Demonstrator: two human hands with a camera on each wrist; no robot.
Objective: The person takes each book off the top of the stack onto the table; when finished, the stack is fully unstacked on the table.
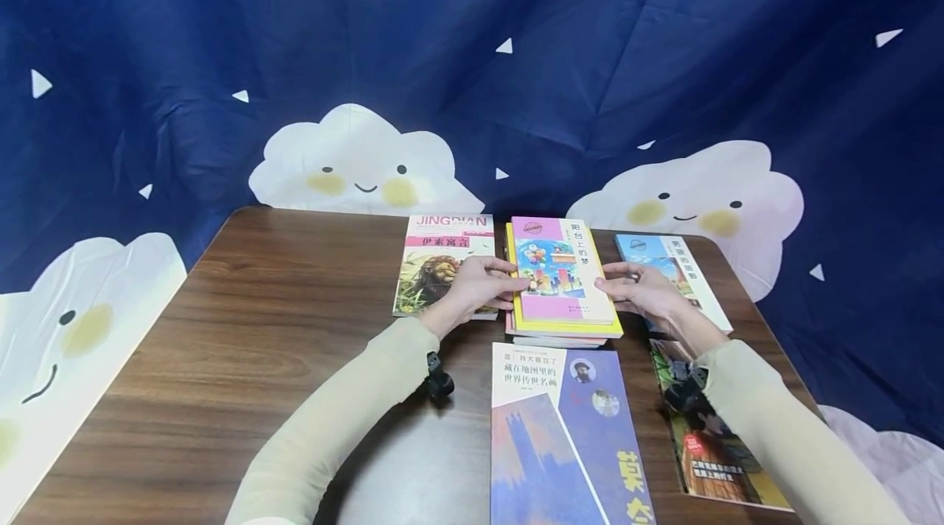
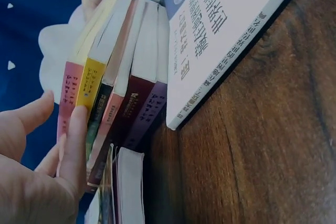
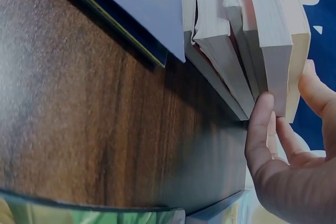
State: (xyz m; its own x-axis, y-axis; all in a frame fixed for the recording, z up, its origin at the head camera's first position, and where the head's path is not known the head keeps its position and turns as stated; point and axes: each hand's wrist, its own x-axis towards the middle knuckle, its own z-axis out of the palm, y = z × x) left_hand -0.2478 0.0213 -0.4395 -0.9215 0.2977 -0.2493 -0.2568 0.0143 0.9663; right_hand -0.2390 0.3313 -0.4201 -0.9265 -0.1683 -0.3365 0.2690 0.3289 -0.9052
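A stack of several books stands on the table, topped by a pink-and-white book [image 1: 546,310] with a yellow book [image 1: 611,329] under it. My left hand [image 1: 478,289] is at the stack's left side. In the left wrist view, a nearly straight finger of that hand touches the spines near the yellow one [image 2: 90,85]. My right hand [image 1: 652,296] is at the opposite side. Its fingertips touch the page edges of the upper books [image 3: 277,72] in the right wrist view, with the thumb held apart from the fingers.
Left of the stack lies a book with a lion cover [image 1: 442,251]. A blue-covered book [image 1: 696,283] lies to the right, with a dark green-brown book [image 1: 726,472] nearer, partly under the right arm. A large purple-and-white book [image 1: 560,435] lies in front, on the brown wooden table [image 1: 295,312].
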